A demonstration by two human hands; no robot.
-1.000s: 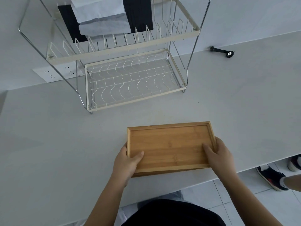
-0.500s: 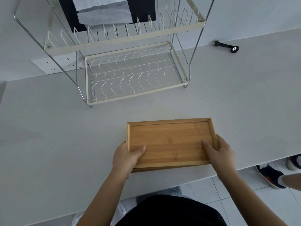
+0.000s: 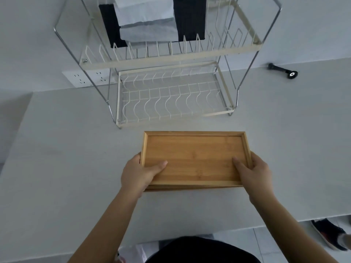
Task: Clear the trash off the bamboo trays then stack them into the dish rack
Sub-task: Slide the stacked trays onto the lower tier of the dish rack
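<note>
A rectangular bamboo tray (image 3: 195, 154) with a raised rim is held between both hands just in front of the dish rack. A second edge shows under its near side, so it looks like a stack of two. My left hand (image 3: 138, 173) grips the tray's left end, thumb on the inside. My right hand (image 3: 254, 171) grips the right end the same way. Nothing lies on the tray. The two-tier wire dish rack (image 3: 171, 95) stands on the grey counter behind it; both tiers have bare slots.
A black-and-white cloth or paper bundle (image 3: 152, 21) sits behind the rack's upper tier. A wall socket (image 3: 87, 78) is at the rack's left. A small black tool (image 3: 283, 71) lies at the counter's back right. Someone's shoe (image 3: 326, 234) is on the floor, lower right.
Both hands have carried the tray forward, away from the counter's front edge and closer to the rack's lower tier. The grip is unchanged.
</note>
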